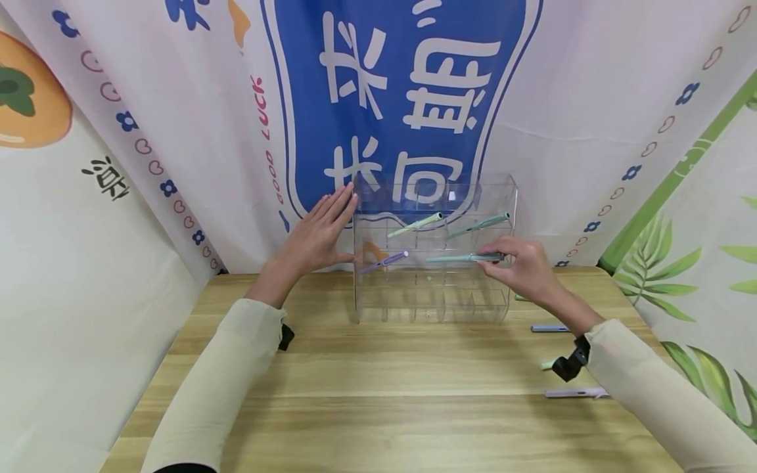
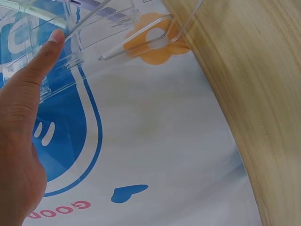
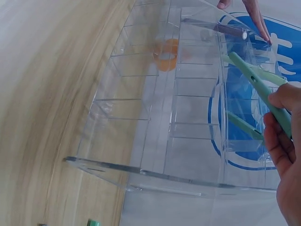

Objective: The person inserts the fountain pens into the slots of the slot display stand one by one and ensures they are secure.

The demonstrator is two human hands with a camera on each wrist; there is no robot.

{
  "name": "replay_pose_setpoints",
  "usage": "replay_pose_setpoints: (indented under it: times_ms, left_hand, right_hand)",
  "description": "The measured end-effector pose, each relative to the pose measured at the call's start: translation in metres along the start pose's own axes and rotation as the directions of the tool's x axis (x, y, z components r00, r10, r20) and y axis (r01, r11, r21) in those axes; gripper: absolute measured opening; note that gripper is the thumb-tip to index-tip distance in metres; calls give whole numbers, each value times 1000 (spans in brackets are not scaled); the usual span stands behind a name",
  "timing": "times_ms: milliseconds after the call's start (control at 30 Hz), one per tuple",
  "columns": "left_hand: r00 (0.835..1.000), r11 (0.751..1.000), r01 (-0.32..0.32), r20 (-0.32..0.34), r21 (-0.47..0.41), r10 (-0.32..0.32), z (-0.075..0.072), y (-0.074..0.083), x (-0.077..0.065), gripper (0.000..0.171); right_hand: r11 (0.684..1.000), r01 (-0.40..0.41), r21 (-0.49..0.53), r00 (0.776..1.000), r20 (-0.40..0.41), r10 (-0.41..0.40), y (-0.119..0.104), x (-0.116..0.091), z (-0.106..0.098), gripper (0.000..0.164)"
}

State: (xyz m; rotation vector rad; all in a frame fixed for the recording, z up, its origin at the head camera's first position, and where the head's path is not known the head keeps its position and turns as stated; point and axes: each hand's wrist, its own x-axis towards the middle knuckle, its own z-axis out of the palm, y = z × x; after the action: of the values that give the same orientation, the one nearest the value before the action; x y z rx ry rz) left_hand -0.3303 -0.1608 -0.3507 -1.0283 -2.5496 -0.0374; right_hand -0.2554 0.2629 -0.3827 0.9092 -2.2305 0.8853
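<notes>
A clear acrylic tiered rack with many compartments stands at the back of the table. My left hand has its fingers straight against the rack's left side; the left wrist view shows its thumb by the edge. In front of the rack's right part, my right hand pinches a teal-green pen between thumb and fingers, held nearly level in the head view. A purple pen leans in a left compartment. Higher up lean a pale green pen and a darker green pen.
On the table's right side lie a blue pen, a pale green pen partly hidden by the right wrist, and a lilac pen. A printed curtain hangs right behind the rack.
</notes>
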Motion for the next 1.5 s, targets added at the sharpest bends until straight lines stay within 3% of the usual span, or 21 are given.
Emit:
replay_pose_setpoints:
  times_ms: [567,1033,1500]
  left_hand:
    - [998,990,55,-11,-132,-57,3,1,4,134]
    - [998,971,43,-35,-234,-53,6,2,5,134]
    - [998,974,17,-48,-225,-28,6,1,6,131]
  right_hand:
    - [998,21,-62,999,-43,-24,-5,15,14,20]
    - [994,19,-109,999,-27,-22,-5,21,24,20]
    - [996,31,-87,999,-12,-32,-5,20,38,22]
